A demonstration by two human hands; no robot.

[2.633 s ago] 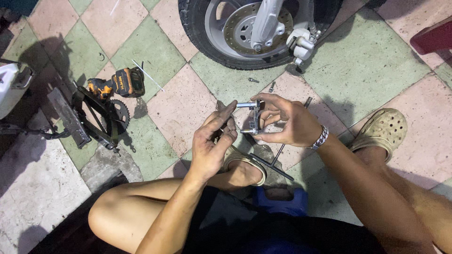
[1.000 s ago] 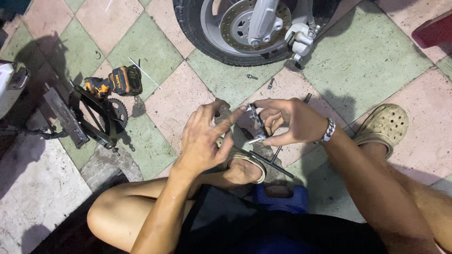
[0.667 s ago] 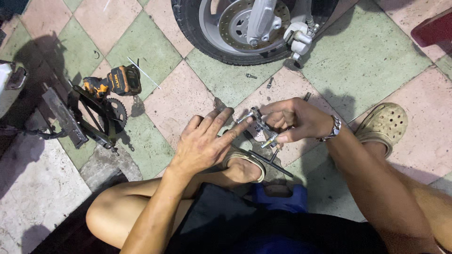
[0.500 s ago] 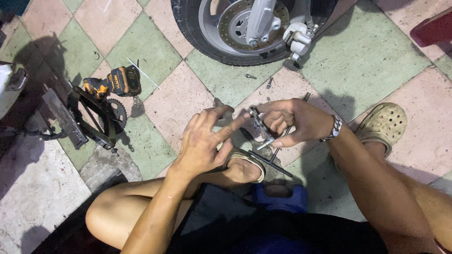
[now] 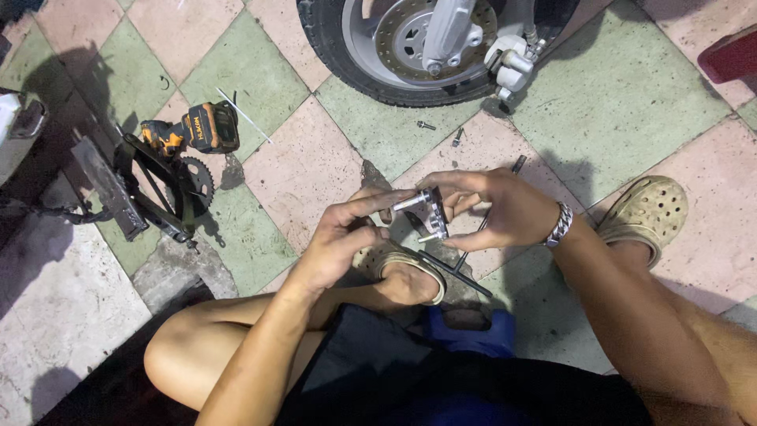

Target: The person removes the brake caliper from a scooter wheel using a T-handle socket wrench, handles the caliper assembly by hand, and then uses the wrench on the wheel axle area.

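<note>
Two bare hands meet over the tiled floor (image 5: pixel 300 170) in the head view, both busy with one small metal bracket (image 5: pixel 432 214) that has bolts or pins sticking out of it. The right hand (image 5: pixel 505 209) is closed on the bracket, thumb on top and fingers curled under and behind it, holding it above the left foot in its sandal (image 5: pixel 410 264). The left hand (image 5: pixel 339 244) has its fingers bent and drawn together, thumb and forefinger tips pinching the end of the pin that juts from the bracket's left side. A thin dark rod (image 5: pixel 457 272) lies on the floor just beneath the hands, and the right foot in a tan clog (image 5: pixel 646 209) rests to the right of them.

Half a second ago the left hand was spread, fingers fanned out flat beside the part; now it is narrowed to a pinch on the pin. The right hand has kept its grip, and the bracket sits in nearly the same spot, turned slightly.

Farther off, a wheel (image 5: pixel 394 47) with its brake disc stands at the top edge, two loose bolts (image 5: pixel 441 130) lying on the tiles below it. To the left lie a cordless driver (image 5: pixel 193 130) and a sprocket (image 5: pixel 193 181) with dark metal parts, all well apart from the hands.
</note>
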